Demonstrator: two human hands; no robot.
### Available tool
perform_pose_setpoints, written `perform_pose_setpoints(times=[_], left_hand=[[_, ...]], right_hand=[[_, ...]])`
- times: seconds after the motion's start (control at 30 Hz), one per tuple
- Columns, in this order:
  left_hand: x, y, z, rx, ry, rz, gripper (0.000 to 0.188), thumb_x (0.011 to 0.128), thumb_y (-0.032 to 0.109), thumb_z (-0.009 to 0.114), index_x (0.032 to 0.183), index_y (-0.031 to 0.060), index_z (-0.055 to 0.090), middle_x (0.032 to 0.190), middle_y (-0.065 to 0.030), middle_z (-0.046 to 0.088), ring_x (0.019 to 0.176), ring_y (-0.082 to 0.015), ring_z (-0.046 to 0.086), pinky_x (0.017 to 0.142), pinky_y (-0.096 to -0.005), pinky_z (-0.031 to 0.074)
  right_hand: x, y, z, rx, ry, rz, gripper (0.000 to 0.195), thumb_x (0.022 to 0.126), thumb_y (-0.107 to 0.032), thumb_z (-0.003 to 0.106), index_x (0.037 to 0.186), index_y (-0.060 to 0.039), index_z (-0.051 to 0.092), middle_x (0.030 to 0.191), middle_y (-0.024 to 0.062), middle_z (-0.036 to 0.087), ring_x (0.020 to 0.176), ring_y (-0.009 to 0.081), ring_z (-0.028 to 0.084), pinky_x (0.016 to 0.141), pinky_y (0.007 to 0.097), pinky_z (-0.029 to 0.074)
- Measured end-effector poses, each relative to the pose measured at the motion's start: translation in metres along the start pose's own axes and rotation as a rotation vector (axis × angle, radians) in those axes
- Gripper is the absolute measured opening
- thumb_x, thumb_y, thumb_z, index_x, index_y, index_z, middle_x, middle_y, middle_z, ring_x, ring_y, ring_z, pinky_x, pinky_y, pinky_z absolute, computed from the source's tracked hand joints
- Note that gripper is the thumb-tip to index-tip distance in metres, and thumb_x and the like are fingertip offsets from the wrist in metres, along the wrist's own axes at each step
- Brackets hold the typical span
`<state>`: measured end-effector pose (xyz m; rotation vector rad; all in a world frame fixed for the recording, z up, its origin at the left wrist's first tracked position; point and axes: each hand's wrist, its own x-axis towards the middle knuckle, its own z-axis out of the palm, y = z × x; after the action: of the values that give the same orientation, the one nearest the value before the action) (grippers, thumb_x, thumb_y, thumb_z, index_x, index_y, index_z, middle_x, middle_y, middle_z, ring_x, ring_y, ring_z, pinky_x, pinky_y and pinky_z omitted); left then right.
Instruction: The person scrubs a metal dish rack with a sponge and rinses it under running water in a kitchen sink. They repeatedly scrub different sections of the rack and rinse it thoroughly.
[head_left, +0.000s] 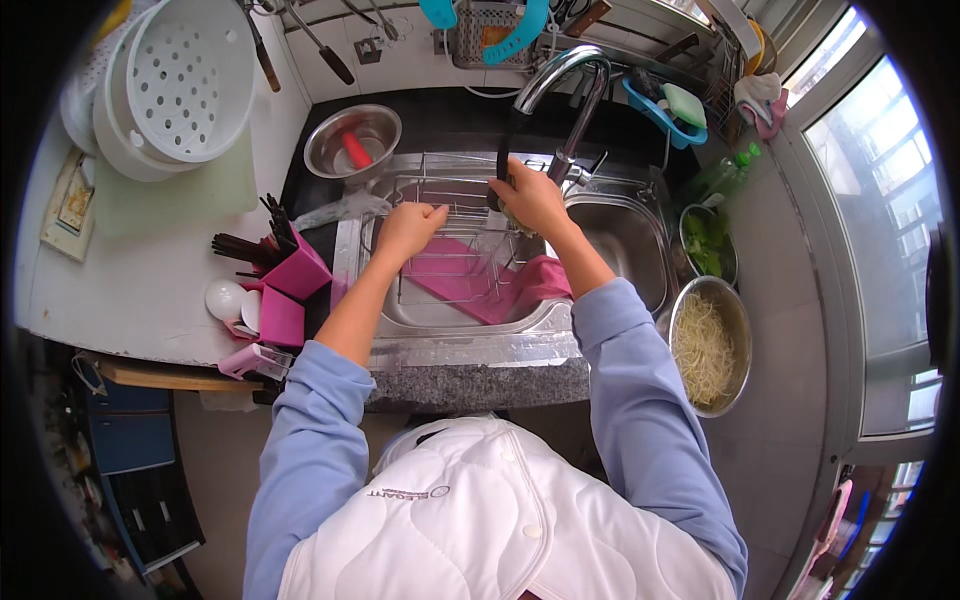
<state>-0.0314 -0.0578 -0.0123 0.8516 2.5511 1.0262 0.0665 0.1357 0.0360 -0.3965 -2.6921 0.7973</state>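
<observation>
A metal wire dish rack (457, 255) stands in the left basin of the steel sink. My left hand (411, 231) has its fingers closed at the rack's upper left wires. To its right, my right hand (531, 199) grips the black hose end (503, 161) hanging from the chrome faucet (574, 60). Something greenish, perhaps a scrubber, shows partly under my right palm; the rest is hidden. Through the wires a pink sheet (450, 274) shows in the basin, and a crumpled pink cloth (541, 285) lies at the rack's lower right.
Behind the sink's left corner sits a steel bowl (352, 142) with a red-handled item. Pink utensil holders (298, 268) with chopsticks stand left. The right basin (619, 244) adjoins the rack's basin. Farther right are a bowl of pale shreds (705, 349) and a bowl of green leaves (707, 240).
</observation>
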Motion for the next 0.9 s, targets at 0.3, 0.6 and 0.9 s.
perform_pose_setpoints(times=[0.3,0.6,0.9], left_hand=[[-0.022,0.008,-0.009,-0.036,-0.175,0.089,0.039,0.079,0.043,0.069,0.075,0.0048,0.071,0.061,-0.0019,0.062,0.057,-0.01,0.055,0.056,-0.0271,0.043],[-0.026,0.022,-0.004,-0.084,-0.177,0.057,0.027,0.083,0.032,0.065,0.088,0.0059,0.072,0.075,-0.0059,0.069,0.068,-0.0122,0.061,0.064,-0.0271,0.047],[-0.028,0.037,-0.003,0.118,-0.227,0.252,0.026,0.087,0.022,0.058,0.111,0.0149,0.066,0.096,-0.0143,0.067,0.087,-0.0303,0.065,0.075,-0.0348,0.049]], right_hand=[[-0.009,0.06,-0.038,0.438,0.0,0.057,0.03,0.088,-0.027,0.06,0.105,-0.003,0.064,0.085,0.0117,0.067,0.08,0.0192,0.064,0.072,0.0295,0.048],[0.064,0.234,0.001,0.257,0.116,0.539,0.057,0.073,-0.023,0.059,0.122,0.0045,0.049,0.116,0.027,0.059,0.111,0.039,0.055,0.095,0.039,0.042],[0.002,0.068,-0.051,0.542,-0.147,0.045,0.054,0.077,-0.022,0.065,0.128,-0.0079,0.052,0.112,0.0148,0.064,0.097,0.0255,0.065,0.085,0.0334,0.05]])
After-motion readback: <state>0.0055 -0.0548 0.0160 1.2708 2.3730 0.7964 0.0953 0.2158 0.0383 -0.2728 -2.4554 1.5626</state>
